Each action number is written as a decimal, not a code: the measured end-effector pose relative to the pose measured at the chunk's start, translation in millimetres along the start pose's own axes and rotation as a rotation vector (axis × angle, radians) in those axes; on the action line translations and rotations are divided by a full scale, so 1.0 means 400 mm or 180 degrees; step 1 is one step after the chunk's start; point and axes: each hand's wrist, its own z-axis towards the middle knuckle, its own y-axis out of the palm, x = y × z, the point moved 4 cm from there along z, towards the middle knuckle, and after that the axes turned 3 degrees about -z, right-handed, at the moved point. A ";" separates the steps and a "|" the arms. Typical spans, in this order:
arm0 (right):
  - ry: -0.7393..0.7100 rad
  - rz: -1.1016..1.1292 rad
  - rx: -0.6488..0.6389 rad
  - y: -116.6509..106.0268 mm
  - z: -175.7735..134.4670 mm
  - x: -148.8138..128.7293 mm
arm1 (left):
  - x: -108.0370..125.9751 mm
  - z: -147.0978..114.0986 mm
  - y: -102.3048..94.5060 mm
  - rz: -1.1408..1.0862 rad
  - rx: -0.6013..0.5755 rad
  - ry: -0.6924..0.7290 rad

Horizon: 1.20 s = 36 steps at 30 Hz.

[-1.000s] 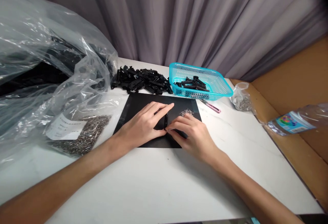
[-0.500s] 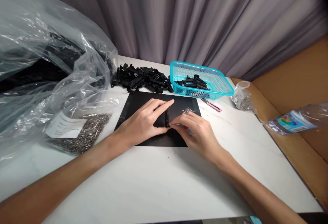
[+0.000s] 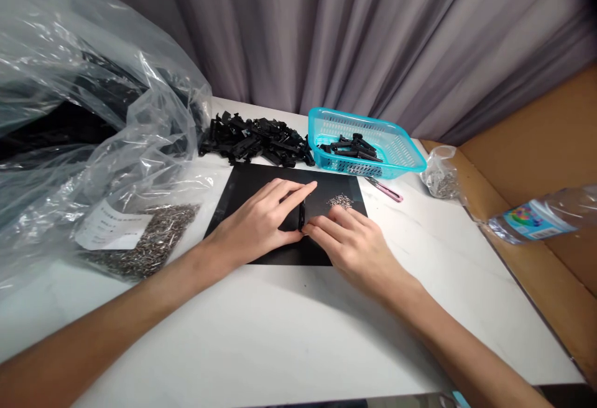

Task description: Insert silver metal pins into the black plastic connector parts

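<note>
A narrow black plastic part (image 3: pixel 302 212) stands lengthwise on the black mat (image 3: pixel 280 257), between my two hands. My left hand (image 3: pixel 265 215) grips it, thumb at the near end and fingers at the far end. My right hand (image 3: pixel 352 240) is closed, its fingertips pressed to the near end of the part beside my left thumb. Whatever lies under those right fingertips is hidden. Just beyond my right hand, a small heap of metal pins (image 3: pixel 340 201) rests on the mat.
A pile of black plastic parts (image 3: pixel 261 140) lies behind the mat. Right of it stands a blue basket (image 3: pixel 401 162) holding several parts, with a pink-handled cutter (image 3: pixel 389 192) in front. Bagged metal pins (image 3: pixel 158 240) sit left; a plastic bottle (image 3: pixel 536 218) lies right.
My right hand has turned over and its fingers have closed in against the near end of the part. The thin metal piece at its fingertips is now hidden. My left hand stays put.
</note>
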 end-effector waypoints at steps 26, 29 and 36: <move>0.0633 0.0506 0.0012 0.001 0.004 0.013 | -0.003 0.003 0.004 -0.0129 0.0001 -0.0084; 0.0490 0.0019 0.0010 -0.007 0.004 -0.005 | 0.002 0.006 0.004 -0.0119 0.0009 -0.0046; 0.0281 -0.0634 -0.0058 -0.013 0.023 -0.055 | 0.001 0.001 0.005 -0.0082 0.0053 -0.0042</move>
